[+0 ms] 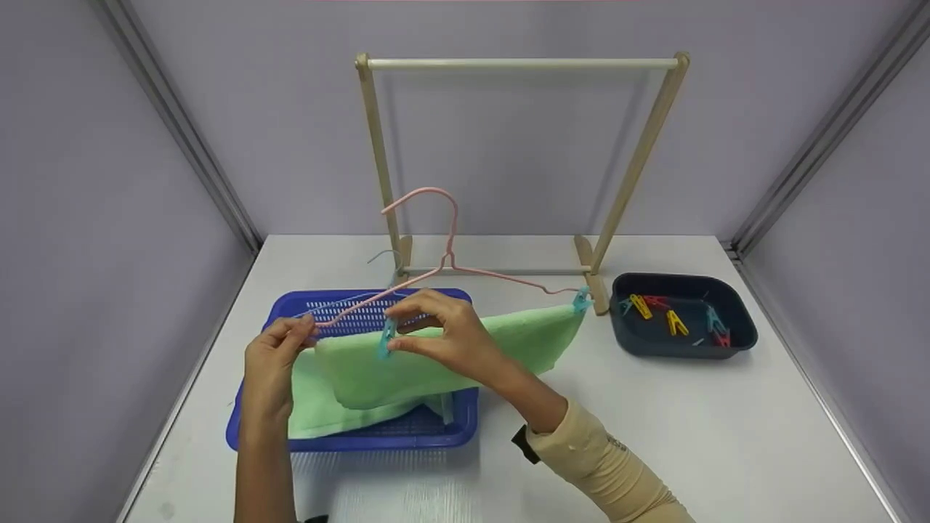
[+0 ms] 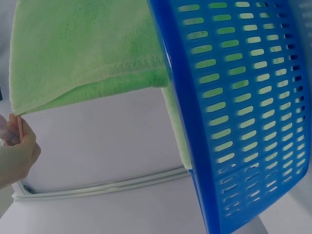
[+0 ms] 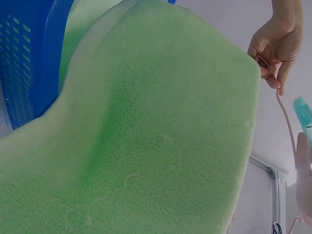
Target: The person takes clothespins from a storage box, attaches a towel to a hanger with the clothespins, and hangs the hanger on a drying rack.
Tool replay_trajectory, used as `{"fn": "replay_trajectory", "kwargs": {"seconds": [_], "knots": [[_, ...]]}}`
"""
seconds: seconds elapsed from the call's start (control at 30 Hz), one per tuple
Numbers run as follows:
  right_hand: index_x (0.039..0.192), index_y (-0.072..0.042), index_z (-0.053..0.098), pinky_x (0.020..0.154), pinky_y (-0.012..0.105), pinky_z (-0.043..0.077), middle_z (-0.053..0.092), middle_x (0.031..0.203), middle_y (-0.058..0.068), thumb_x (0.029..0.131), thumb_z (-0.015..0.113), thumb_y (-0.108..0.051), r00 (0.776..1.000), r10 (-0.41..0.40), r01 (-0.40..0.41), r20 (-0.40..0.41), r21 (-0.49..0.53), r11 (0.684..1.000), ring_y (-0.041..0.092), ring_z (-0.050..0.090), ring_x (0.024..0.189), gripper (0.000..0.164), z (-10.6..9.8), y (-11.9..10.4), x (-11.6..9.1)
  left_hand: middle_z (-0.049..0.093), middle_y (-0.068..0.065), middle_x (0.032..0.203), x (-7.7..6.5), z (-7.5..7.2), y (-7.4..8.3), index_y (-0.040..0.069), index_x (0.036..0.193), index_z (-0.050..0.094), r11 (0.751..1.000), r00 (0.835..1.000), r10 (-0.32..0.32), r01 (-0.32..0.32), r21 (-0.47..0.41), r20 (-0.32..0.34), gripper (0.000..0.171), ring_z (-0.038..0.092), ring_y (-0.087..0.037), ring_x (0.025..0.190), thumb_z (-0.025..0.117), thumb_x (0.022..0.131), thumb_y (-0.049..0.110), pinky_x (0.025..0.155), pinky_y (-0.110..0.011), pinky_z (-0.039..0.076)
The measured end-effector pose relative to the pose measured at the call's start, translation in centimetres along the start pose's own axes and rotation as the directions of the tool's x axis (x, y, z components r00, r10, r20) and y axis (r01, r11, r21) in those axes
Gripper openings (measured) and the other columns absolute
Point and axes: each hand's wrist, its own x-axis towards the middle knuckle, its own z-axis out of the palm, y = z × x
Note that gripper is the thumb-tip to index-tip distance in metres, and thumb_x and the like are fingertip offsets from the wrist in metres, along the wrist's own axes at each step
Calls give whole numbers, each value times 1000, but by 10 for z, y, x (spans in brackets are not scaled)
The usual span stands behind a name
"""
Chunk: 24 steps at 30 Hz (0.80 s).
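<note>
My left hand [image 1: 275, 359] pinches the left end of a pink hanger [image 1: 501, 274] together with a corner of a light green towel [image 1: 392, 367]. The towel hangs along the hanger's lower side, its right corner fastened there by a teal clothespin [image 1: 581, 299]. Between thumb and fingers, my right hand [image 1: 454, 338] holds another teal clothespin [image 1: 387, 338] in front of the towel's top edge, right of my left hand. In the right wrist view, this clothespin [image 3: 303, 116] appears apart from the towel [image 3: 170, 112], and the left hand [image 3: 278, 46] grips the hanger end.
Below the towel stands a blue basket [image 1: 465, 428] with more green cloth [image 1: 312, 418] and a pale blue hanger [image 1: 383, 254]. Behind is a wooden rack with a white rod [image 1: 523, 64]. A dark tray [image 1: 654, 345] at right holds several colored clothespins [image 1: 676, 323].
</note>
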Motion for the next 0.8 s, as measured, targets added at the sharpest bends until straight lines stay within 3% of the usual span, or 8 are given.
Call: {"fn": "replay_trajectory", "kwargs": {"seconds": [0.23,0.43,0.67,0.8], "knots": [[95,6,64,71,31,52,60,93,17,73,73,4,995,-96,97,8,-40,995,26,61,85,24,1,4,2,58,0,69,0,-1,0,2,71,64,1000,1000,-7,7,11,2,19,53,-13,69,59,89,5,77,-27,40],[83,0,71,76,27,48,63,93,13,74,73,0,982,-188,187,7,-135,973,20,58,92,9,-1,8,3,58,-2,69,0,-1,-1,4,69,64,1000,1000,-17,17,14,-3,20,53,-13,70,61,89,7,77,-27,39],[91,-4,71,79,27,46,56,102,10,82,65,-2,979,-203,201,12,-205,958,19,52,100,11,-2,11,2,59,-2,69,0,-1,0,4,69,63,1000,1000,-12,12,10,0,20,53,-13,70,60,89,6,78,-27,39],[89,-2,64,76,25,48,54,102,12,81,67,-2,988,-154,153,7,-180,972,19,55,93,9,0,8,2,59,-3,70,0,-1,0,4,69,63,1000,1000,-11,11,5,1,20,53,-13,69,60,89,6,78,-28,39]]}}
